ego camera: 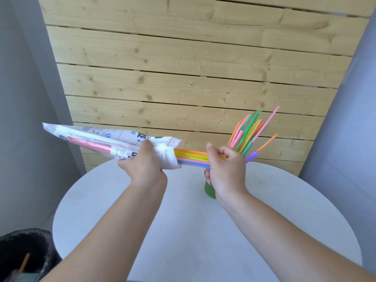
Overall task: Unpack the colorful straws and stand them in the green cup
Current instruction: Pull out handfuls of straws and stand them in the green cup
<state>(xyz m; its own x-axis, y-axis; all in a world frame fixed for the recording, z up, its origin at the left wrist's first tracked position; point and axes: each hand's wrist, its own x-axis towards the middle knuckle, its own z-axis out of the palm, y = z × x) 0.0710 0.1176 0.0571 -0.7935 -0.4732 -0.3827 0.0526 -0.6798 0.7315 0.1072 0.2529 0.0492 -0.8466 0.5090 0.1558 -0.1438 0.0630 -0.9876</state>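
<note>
1. While the left hand [146, 165] grips the packet [91, 137] at its mouth, the straws [193, 156] lie level, running left to right, partly out.
2. Right hand [225, 169] grasps their far ends; the green cup [209, 190] stands directly below it.

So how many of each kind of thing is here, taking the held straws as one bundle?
hands: 2, the left hand and the right hand
straw packet: 1
bundle of straws: 1
green cup: 1
round table: 1
black bin: 1
orange straw in the bin: 1
total: 8
</note>
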